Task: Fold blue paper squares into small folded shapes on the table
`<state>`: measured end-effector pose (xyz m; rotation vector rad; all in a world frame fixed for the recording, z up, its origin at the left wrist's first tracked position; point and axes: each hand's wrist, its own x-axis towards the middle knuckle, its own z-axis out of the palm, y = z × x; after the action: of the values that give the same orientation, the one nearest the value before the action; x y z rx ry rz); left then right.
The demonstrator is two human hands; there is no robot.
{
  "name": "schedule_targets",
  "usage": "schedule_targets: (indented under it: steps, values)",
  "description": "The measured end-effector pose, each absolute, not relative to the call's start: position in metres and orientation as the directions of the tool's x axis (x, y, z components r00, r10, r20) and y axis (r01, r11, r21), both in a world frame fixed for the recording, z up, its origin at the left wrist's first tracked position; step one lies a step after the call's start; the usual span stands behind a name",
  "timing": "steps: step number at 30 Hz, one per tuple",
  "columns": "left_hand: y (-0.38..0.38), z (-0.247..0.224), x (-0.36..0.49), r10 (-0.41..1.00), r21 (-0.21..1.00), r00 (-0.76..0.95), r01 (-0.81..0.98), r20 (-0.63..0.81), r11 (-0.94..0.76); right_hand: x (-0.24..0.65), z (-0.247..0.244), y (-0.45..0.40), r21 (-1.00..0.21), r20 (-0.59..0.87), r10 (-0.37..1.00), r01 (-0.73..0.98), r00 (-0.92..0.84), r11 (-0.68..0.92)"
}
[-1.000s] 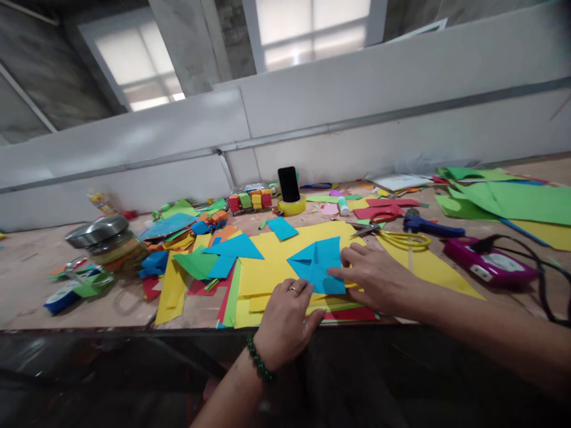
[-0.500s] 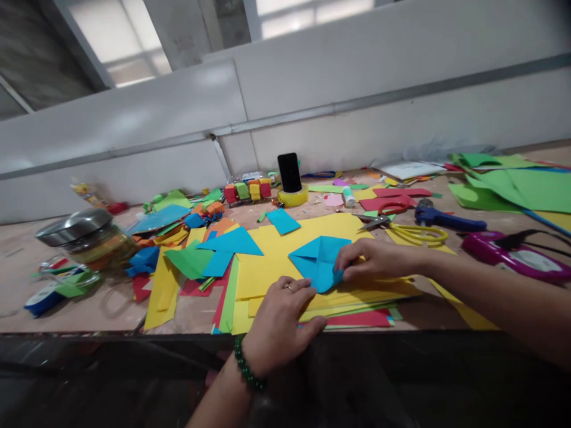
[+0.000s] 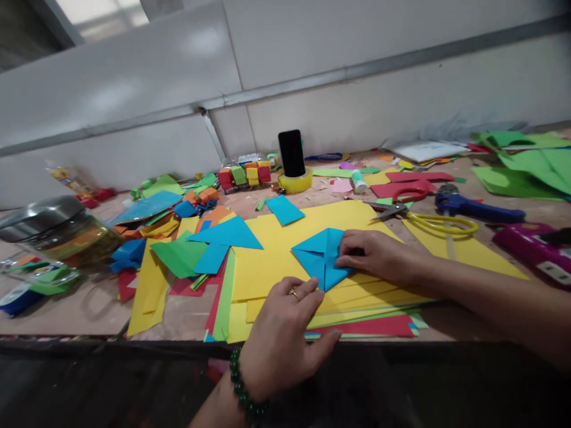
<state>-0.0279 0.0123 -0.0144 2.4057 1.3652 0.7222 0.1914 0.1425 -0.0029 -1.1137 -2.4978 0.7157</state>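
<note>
Blue folded sheet (image 3: 317, 264), just one, two hands (image 3: 285, 327) (image 3: 379, 252) touching it, one phone (image 3: 291, 154)

Black phone (image 3: 291, 153) upright at yellow tape roll (image 3: 295, 183), metal-lidded jar (image 3: 69, 239); probably a purple power strip (image 3: 529, 248)

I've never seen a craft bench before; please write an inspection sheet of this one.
Surface: brown tabletop, strewn with paper.
Job's things: folded blue paper sheet, lying on stacked yellow paper sheets.
Clutter: round glass jar with metal lid, black rectangular phone upright at a yellow round roll, green paper piece.
Hands: left hand at the blue sheet's lower edge; right hand curled against its right side.
Cables: black strip on the purple plastic box; whether cable, unclear.
Surroundings: white panel wall, window top left.
</note>
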Motion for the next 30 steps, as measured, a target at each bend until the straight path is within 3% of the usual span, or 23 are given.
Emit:
schedule_targets:
  steps: [9, 21, 30]
  values:
    - [0.0111, -0.0133, -0.0278, 0.867, 0.469, 0.429, 0.729, 0.252, -0.498, 0.1926, -0.0054, 0.1389, -0.479, 0.104, 0.751, 0.629, -0.652, 0.612]
    - [0.0123, -0.0192, -0.0276, 0.845, 0.399, 0.446, 0.747, 0.294, -0.532, 0.1932, -0.0079, 0.1393, -0.468, 0.123, 0.744, 0.623, -0.657, 0.627]
    - [0.0137, -0.0130, -0.0285, 0.862, 0.433, 0.447, 0.745, 0.240, -0.507, 0.1919, -0.0070, 0.1391, -0.472, 0.130, 0.752, 0.627, -0.646, 0.620]
